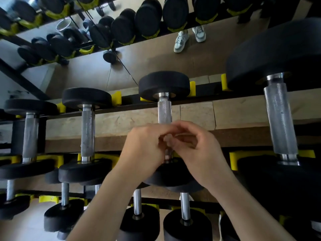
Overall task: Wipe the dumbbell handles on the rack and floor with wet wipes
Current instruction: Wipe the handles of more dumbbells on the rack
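Left hand (pixel 144 146) and right hand (pixel 198 146) curl together over middle dumbbell handle (pixel 164 110). Hold unclear, no wipe visible. Risk: bare fingers rub handle, knurling above stays dirty.

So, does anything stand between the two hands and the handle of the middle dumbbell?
Nothing visible does. The left hand and right hand meet over the lower part of that handle. Blur hides what they hold.

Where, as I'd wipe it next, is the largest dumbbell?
In the head view the largest dumbbell sits far right on the upper tier, next right of the smaller dumbbell under the left hand and right hand.
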### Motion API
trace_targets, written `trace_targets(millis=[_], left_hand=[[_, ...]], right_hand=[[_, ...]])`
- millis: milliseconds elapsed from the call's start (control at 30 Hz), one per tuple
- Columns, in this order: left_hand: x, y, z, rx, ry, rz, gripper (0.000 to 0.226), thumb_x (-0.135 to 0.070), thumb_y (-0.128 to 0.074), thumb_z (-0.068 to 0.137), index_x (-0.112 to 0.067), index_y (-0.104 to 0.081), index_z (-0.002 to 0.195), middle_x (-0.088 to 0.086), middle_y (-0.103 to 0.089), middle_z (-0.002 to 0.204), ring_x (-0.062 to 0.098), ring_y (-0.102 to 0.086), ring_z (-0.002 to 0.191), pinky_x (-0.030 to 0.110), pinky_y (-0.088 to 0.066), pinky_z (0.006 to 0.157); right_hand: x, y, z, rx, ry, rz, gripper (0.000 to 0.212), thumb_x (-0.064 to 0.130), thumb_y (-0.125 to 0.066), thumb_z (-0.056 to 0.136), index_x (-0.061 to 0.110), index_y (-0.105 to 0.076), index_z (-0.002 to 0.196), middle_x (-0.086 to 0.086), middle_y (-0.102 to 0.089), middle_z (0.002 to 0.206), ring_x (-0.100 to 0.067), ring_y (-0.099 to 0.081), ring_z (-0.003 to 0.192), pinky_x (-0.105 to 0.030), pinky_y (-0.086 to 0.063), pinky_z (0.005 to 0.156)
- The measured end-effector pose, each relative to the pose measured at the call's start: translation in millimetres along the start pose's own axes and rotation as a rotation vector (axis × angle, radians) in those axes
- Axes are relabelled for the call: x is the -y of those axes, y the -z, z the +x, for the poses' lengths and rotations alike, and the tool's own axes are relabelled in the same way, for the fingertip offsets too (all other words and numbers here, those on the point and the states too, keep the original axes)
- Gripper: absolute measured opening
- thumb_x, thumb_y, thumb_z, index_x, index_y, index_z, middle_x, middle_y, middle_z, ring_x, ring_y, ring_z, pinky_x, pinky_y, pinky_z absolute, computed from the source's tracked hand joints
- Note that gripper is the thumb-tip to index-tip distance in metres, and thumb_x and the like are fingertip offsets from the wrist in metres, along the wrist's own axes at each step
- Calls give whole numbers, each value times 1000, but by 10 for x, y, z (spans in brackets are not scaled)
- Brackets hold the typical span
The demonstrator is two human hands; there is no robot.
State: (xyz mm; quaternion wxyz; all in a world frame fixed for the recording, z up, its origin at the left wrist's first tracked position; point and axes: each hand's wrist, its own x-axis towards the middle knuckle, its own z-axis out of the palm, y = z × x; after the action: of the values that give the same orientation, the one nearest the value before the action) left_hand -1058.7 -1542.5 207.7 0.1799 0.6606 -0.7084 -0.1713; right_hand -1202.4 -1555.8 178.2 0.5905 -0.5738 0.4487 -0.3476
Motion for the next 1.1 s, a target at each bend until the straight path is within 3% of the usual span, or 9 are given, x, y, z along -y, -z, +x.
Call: trace_targets(millis=[67, 167, 300, 367, 433, 600, 800, 967, 1100], left_hand=[[-30, 40, -18, -35, 140, -165, 44, 0, -69, 78, -40, -63, 97, -14, -70, 92, -1, -65, 85, 21, -57, 70], [-62, 69, -127, -115, 252, -394, 47, 7, -67, 80, -37, -54, 89, -8, -65, 99, 2, -66, 94, 17, -55, 76], [-88, -33, -379, -176, 235, -145, 22, -18, -64, 81, -38, -58, 87, -21, -57, 95, -3, -56, 93, 11, -47, 77], [-85, -115, -459, -157, 289, -183, 19, -21, -63, 87, -40, -62, 86, -22, -58, 91, -3, -56, 90, 9, -43, 74], [-55, -171, -490, -184, 324, -215, 22, -20, -61, 88, -41, -61, 83, -22, -59, 87, -2, -56, 89, 8, -41, 73], [-81, -299, -510, -306, 366, -261, 18, -20, -54, 93, -32, -63, 82, -19, -58, 87, 5, -58, 86, 19, -47, 71], [-98, -348, -551, -391, 364, -287, 16, -26, -49, 89, -35, -62, 84, -19, -58, 90, 6, -58, 87, 20, -47, 71], [-83, -367, -564, -421, 351, -263, 15, -29, -48, 90, -35, -61, 86, -20, -58, 85, 6, -58, 84, 19, -46, 69], [-97, -360, -553, -418, 357, -286, 21, -24, -49, 89, -41, -58, 81, -21, -59, 90, 4, -58, 86, 14, -44, 70]], right_hand=[[19, -43, 67, 9, 29, 0, 27, 22, -67, 88, 38, -58, 108, 17, -63, 102, 8, -60, 92, -7, -48, 74], [-50, -114, 149, -64, 131, -259, 22, 18, -70, 86, 35, -64, 100, 17, -61, 93, 5, -57, 89, -6, -46, 73], [-49, -234, 442, -309, 288, -407, 7, 13, -71, 84, 15, -71, 90, 4, -66, 90, -2, -59, 79, -12, -48, 70], [-2, -269, 652, -466, 373, -384, 6, 8, -71, 82, 11, -72, 86, 0, -67, 88, -6, -59, 79, -12, -46, 70], [-43, -293, 681, -501, 392, -373, 5, 7, -73, 81, 10, -71, 85, -1, -67, 87, -7, -59, 77, -13, -46, 69], [-232, -233, 116, -301, 270, -405, 10, 12, -76, 77, 18, -73, 85, 13, -63, 81, 3, -61, 75, -8, -48, 73], [-40, -314, 661, -532, 137, -142, 9, 19, -72, 84, 21, -74, 93, 21, -65, 77, 6, -65, 78, -8, -50, 68], [-137, -201, 96, -212, -27, -266, 7, 18, -71, 85, 25, -72, 83, 20, -65, 72, 11, -61, 77, -2, -43, 64], [1, -239, 506, -382, -37, -137, 10, 18, -68, 87, 23, -72, 95, 17, -67, 83, 5, -63, 78, -12, -49, 73]])
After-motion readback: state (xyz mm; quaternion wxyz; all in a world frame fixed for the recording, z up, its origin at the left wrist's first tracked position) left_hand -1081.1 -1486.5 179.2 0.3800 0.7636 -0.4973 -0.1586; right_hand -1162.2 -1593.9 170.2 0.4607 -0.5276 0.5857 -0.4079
